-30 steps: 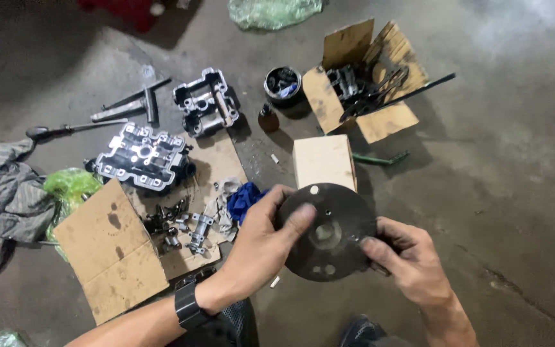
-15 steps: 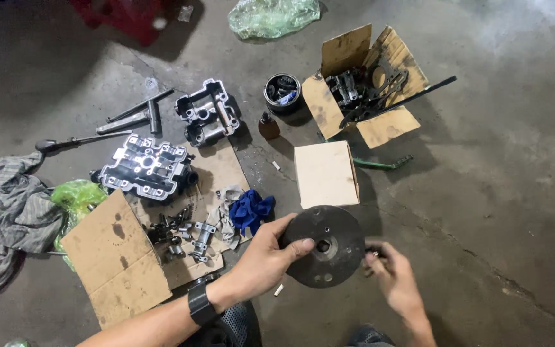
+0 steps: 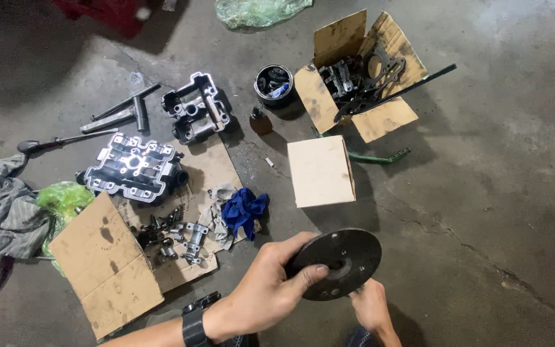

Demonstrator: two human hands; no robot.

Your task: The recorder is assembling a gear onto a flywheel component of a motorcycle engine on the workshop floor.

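Both hands have a grip on the round black metal disc [image 3: 340, 263], which is held up low in the picture, above the concrete floor [image 3: 483, 193]. On the left hand [image 3: 268, 289] the fingers are curled shut on the disc's near edge, with the thumb pressed flat on its face. Under the disc's bottom edge, the right hand [image 3: 369, 307] closes its grip too, but what its fingertips pinch is hidden.

To do this well, I think the left hand should hold the disc very still and flat, so the right hand can work at the middle hole without slipping. The disc looks heavy and greasy, so a tight hold matters.

Further off on the floor lie a blue rag [image 3: 244, 211] and small metal parts [image 3: 184, 234] on brown cardboard [image 3: 107, 263]. Past those sit a plain closed box [image 3: 320, 170] and a shiny engine piece [image 3: 135, 167]. Farthest is an open box of parts [image 3: 361, 77].
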